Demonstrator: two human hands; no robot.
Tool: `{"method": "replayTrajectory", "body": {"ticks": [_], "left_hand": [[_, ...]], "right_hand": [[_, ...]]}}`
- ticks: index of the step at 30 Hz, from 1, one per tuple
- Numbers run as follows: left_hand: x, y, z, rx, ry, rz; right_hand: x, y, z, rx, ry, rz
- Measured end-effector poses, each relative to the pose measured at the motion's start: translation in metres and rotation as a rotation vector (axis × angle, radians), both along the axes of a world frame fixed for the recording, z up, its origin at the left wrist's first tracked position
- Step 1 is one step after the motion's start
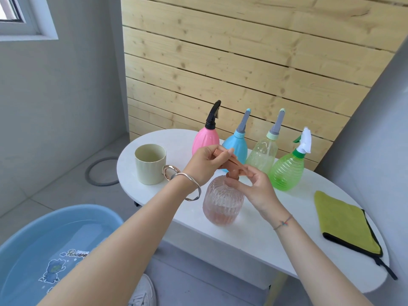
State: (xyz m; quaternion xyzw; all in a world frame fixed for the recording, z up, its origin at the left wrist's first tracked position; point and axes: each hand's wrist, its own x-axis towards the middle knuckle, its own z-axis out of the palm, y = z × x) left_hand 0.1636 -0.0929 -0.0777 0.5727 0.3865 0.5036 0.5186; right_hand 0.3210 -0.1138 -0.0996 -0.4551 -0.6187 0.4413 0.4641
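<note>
One sprayer (233, 167) gripped, left hand (203, 166), right hand (257, 187)

Pale plank wall (242, 62), grey tiled floor (66, 191)

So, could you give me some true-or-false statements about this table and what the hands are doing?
1. The left hand and the right hand both grip the held bottle, at its spray head and neck. True.
2. A pink bottle, blue bottle, clear bottle and green bottle stand behind it. True.
3. The cream cup lies on its side. False: it stands upright.
4. The green cloth soaks in the blue basin. False: it lies on the table; the basin holds water.
</note>
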Motion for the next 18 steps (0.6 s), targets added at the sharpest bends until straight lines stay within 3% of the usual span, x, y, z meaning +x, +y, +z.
{"method": "replayTrajectory", "body": {"ticks": [2, 7, 13, 18], "left_hand": [[0.001, -0.001, 0.0, 0.004, -0.005, 0.004], [-0.001, -0.003, 0.002, -0.002, -0.012, -0.003], [0.0, -0.002, 0.0, 0.018, -0.033, 0.0], [-0.001, -0.001, -0.001, 0.021, 0.011, 0.018]], "right_hand": [[-0.006, 0.002, -0.001, 0.032, -0.006, -0.007], [0.018, 0.006, 0.01, -0.092, 0.02, 0.275], [-0.005, 0.006, -0.002, 0.043, -0.083, 0.02], [0.017, 0.008, 0.009, -0.062, -0.061, 0.301]]}}
